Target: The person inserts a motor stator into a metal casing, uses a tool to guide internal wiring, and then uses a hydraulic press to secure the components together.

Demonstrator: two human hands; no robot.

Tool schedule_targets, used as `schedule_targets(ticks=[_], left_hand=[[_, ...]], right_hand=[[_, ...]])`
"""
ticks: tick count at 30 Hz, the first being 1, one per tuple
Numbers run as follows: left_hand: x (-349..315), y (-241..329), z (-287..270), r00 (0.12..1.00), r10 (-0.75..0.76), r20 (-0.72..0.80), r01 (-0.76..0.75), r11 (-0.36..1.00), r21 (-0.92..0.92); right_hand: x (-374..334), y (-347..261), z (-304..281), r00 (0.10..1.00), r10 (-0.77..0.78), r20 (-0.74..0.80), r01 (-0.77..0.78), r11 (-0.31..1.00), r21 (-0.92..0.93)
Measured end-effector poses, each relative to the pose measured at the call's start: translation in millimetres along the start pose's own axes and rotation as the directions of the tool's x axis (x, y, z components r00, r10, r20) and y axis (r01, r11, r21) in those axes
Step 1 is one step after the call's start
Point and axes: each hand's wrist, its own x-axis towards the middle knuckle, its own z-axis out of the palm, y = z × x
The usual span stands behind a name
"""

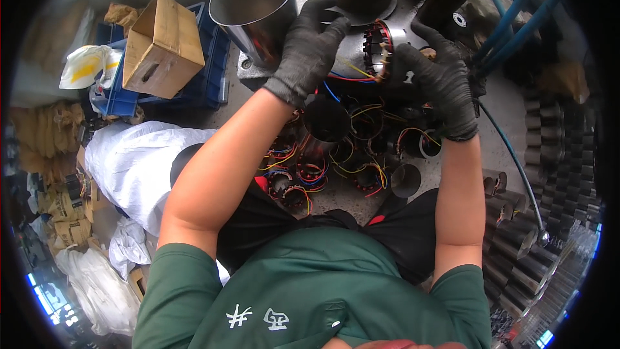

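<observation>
My left fingers (334,30) curl apart; whether my right fingers (434,37) clamp the wound ring (369,52) between them I cannot tell; trailing wires (354,79) could snag, tipping it

Right hand (447,81) hides part of the wired ring (386,48).

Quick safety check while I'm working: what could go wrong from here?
Loose leads trail from the wound stator and could snag. The stator, on its side next to the right hand, might roll if unsupported. The left hand is close to the open steel cylinder and may knock it.
</observation>
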Motion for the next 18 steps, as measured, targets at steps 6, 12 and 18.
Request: schedule_targets(ticks=[6, 12, 18], left_hand=[[-53, 8, 11, 0.912, 0.344, 0.222, -0.403, 0.659, 0.635], [-48, 13, 28, 0.976, 0.054, 0.209, -0.195, 0.639, 0.745], [-22, 20, 11, 0.950, -0.139, 0.278, -0.060, 0.796, 0.602]], right_hand=[[0, -2, 24, 0.993, 0.120, 0.006, -0.119, 0.977, 0.175], [-9, -8, 38, 0.994, 0.100, -0.031, -0.067, 0.835, 0.546], [-1, -8, 0, 0.905, -0.397, -0.151, 0.418, 0.772, 0.479]])
